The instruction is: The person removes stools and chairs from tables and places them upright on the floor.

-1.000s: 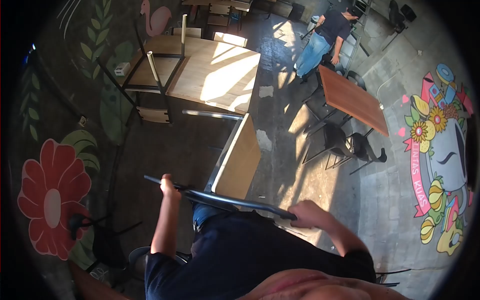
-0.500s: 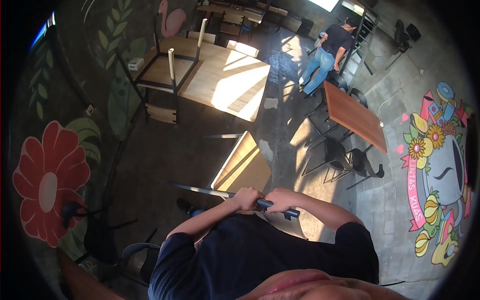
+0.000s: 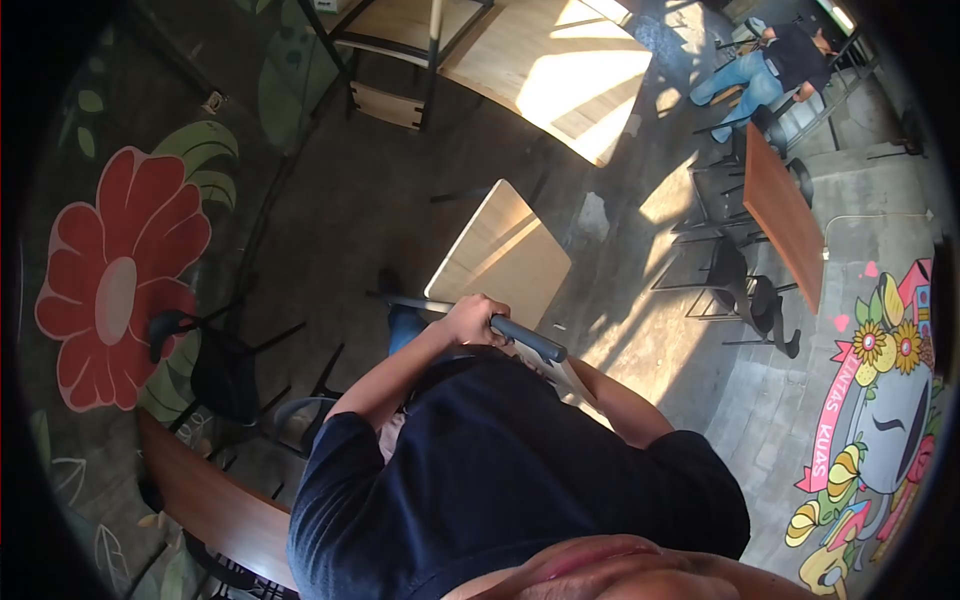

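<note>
My left hand (image 3: pixel 475 320) is closed round the dark metal bar of a chair (image 3: pixel 505 250) in front of my body. The chair has a pale wooden panel, tilted and partly in sunlight, and thin dark legs. One end of the bar points towards the lower right, past my knuckles. My right forearm (image 3: pixel 625 405) reaches in from the right, low behind the bar end. The bar and a pale part of the chair hide my right hand's fingers.
A pale wooden table (image 3: pixel 560 75) stands ahead, with an upturned chair (image 3: pixel 390 100) on it. A brown table (image 3: pixel 775 215) with black chairs (image 3: pixel 730 265) is at right, near a person (image 3: pixel 765 75). Behind me on the left are a black chair (image 3: pixel 225 375) and another brown table (image 3: pixel 215 490).
My right hand has let go of the bar's top and dropped lower, behind it. My left hand still grips it. The view has turned, and the person at right is bending lower.
</note>
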The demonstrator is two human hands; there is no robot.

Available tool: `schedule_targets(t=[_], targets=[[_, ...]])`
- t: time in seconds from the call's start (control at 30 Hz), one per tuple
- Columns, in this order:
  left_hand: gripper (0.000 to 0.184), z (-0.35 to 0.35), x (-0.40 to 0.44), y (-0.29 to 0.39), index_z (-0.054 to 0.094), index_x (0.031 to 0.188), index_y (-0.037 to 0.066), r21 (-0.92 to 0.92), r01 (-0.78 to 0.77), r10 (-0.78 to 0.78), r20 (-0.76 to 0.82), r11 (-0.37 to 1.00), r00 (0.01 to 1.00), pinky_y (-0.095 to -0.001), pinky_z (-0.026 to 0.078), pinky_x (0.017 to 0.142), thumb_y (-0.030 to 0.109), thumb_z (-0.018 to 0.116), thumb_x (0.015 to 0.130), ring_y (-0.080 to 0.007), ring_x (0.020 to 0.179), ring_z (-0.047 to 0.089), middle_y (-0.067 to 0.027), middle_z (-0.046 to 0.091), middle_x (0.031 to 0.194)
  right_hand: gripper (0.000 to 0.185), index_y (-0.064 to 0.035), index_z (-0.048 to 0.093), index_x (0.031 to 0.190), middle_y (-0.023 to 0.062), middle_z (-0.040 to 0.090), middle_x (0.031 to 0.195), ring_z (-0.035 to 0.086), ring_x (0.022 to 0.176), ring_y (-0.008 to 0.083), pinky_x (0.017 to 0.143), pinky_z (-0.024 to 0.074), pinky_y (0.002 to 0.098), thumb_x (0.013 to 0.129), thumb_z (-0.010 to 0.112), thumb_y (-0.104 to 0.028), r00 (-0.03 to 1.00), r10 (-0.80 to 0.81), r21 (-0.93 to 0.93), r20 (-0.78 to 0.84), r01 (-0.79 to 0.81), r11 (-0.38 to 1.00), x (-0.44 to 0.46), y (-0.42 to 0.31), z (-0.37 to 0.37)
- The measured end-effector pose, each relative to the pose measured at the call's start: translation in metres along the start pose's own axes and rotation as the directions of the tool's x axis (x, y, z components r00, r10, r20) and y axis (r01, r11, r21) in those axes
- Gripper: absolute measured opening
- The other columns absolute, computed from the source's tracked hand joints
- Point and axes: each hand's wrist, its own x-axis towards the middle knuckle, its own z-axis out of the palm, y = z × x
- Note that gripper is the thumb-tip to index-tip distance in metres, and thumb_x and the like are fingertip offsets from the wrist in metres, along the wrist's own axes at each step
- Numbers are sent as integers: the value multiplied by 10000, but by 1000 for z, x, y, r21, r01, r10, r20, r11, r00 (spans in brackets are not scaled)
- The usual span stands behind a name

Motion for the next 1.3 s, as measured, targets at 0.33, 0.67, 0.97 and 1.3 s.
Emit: schedule_targets(t=[0.33,0.67,0.97,1.3], targets=[[404,-121,-57,-133,600,1003,53,-88,67,-95,-365,994,926,-371,468,840,197,755,660,-296,996,581,-141,639,954,695,15,632,1043,219,624,1037,598,978,299,868,426,378,866,356,-598,955,272,-41,-120,-278,960,124,-90,-37],[377,-250,-259,-223,582,1045,47,-195,815,-796,-426,545,430,-357,506,694,262,685,753,-283,788,657,-134,671,828,704,4,640,1038,242,608,1065,586,1014,342,892,427,395,851,335,-602,910,338,-163,-238,-381,910,231,-146,-122],[279,-285,-152,-208,586,1017,38,-290,687,-738,-388,667,552,-314,513,653,162,666,780,-206,756,665,-116,664,789,719,9,594,1121,238,570,1151,562,1069,329,932,406,392,835,342,-601,924,351,-93,-149,-367,926,292,-165,-218],[273,-346,79,-147,604,994,28,-175,484,-511,-409,857,756,-306,474,745,127,679,751,-191,825,628,-82,643,851,726,24,609,1092,248,556,1164,546,1089,342,949,394,395,815,393,-611,925,344,-57,-160,-356,933,337,-148,-310]])
